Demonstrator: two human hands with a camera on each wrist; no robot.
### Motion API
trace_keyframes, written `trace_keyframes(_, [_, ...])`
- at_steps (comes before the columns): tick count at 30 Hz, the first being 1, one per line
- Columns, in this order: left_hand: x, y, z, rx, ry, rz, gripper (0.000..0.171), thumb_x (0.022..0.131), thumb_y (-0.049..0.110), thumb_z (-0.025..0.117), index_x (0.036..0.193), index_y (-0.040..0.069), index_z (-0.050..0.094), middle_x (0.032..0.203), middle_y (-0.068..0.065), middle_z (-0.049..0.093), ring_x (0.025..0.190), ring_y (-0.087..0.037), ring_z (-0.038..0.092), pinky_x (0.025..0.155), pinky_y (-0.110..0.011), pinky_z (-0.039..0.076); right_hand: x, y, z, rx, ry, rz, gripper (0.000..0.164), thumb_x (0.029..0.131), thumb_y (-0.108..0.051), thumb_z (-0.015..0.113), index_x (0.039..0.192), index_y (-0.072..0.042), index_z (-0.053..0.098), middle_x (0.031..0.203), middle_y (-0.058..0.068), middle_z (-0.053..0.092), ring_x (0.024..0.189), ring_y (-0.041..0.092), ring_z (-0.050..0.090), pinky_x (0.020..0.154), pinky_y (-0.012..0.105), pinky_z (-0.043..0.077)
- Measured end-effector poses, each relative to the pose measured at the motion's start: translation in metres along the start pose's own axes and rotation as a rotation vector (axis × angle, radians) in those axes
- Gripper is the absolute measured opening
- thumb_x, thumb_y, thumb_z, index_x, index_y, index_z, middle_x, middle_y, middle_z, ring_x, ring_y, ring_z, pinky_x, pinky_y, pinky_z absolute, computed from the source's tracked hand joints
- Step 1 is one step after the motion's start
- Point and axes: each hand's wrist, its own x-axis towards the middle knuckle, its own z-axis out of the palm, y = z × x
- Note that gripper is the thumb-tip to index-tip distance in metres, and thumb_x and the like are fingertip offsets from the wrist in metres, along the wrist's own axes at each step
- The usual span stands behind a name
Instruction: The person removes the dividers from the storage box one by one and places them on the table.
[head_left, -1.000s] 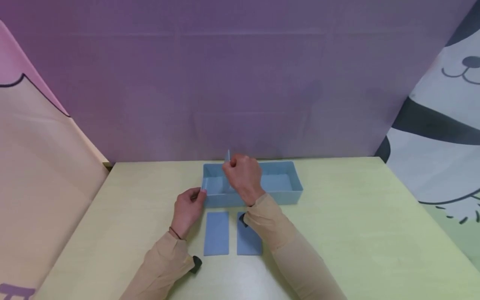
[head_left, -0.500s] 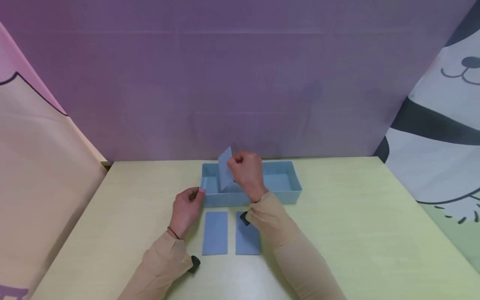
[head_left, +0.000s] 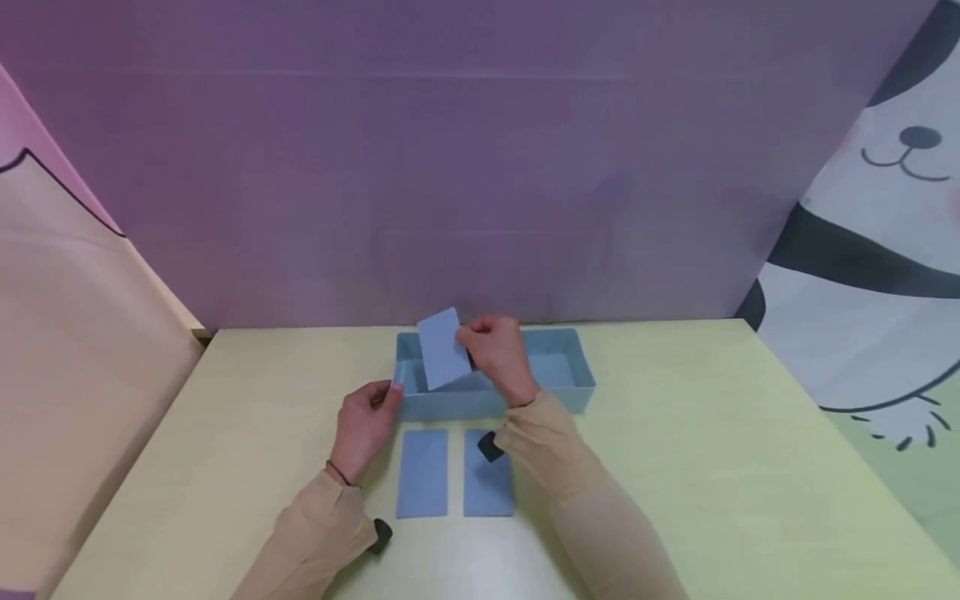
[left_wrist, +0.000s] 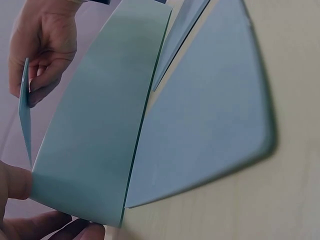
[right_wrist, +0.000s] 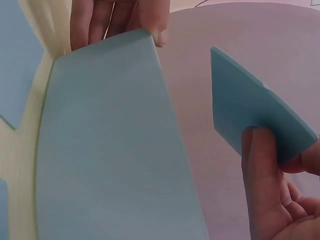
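Note:
A long, shallow light-blue box (head_left: 442, 407) stands near the back of the table. At its left end my left hand (head_left: 366, 425) holds the corner, thumb over the rim and fingers against the outer wall, as the right wrist view also shows. My right hand (head_left: 498, 354) pinches a thin flat blue panel (head_left: 442, 348) by its right edge, tilted over the left half of the box. In the right wrist view the panel (right_wrist: 250, 102) sits between thumb and fingers. Two similar flat panels, a left one (head_left: 422, 473) and a right one (head_left: 487, 483), lie in front of the box.
The pale wooden table (head_left: 712, 467) spreads to both sides of the box. A purple cloth backdrop (head_left: 480, 167) hangs right behind its rear edge. A panda-print cloth (head_left: 862, 275) hangs at the right and a beige one (head_left: 82, 375) at the left.
My right hand has turned the panel from edge-on to facing the head camera and raised it clear of the box's inside. My left hand keeps its hold on the box corner.

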Motion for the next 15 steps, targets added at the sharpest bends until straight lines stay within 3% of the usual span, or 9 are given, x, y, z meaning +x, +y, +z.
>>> trace_keyframes(5, [0.0003,0.0001,-0.0004,0.008,0.001,0.002,0.034,0.091,0.025,0.051,0.109,-0.003,0.058,0.103,-0.023,0.062,0.092,-0.026,0.055,0.083,-0.045,0.046,-0.0015,-0.0014,-0.0014,0.060,-0.013,0.104,0.011,0.078,-0.015,0.060,0.074,-0.006,0.066,0.070,0.011,0.064,0.058,0.024,0.059,0.050,0.036,0.053])
trace_keyframes(15, [0.0008,0.0001,0.0010,0.012,0.007,-0.018,0.035,0.091,0.027,0.051,0.108,-0.003,0.059,0.103,-0.022,0.062,0.091,-0.025,0.055,0.083,-0.044,0.047,-0.0059,0.0026,-0.0021,0.131,-0.064,0.152,0.011,0.078,-0.012,0.062,0.078,-0.001,0.063,0.073,0.015,0.063,0.058,0.028,0.060,0.054,0.037,0.055])
